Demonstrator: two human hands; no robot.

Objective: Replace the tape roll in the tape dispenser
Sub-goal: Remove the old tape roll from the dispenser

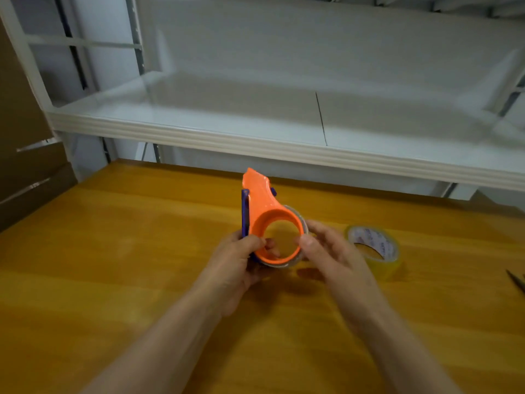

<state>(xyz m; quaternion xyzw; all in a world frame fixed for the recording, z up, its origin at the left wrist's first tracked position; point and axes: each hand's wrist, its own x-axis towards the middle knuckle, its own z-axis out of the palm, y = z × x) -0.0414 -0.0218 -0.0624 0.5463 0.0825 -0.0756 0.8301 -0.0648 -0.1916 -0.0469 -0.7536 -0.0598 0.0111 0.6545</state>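
Left hand (241,253) gripped the orange tape dispenser (265,200) by its ring while my right hand (326,248) pinched the rim of its spent roll (281,263), probably light and slick, and the new tape roll (389,264) lay just right of the dispenser.

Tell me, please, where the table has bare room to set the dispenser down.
The table lies bare from the left hand to the cardboard boxes, and between dispenser and shelf. Right of the right hand is crowded: yellow tape roll, then a dark tool.

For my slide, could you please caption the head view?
Left hand and right hand grip an orange tape dispenser over a table, spare roll beside.
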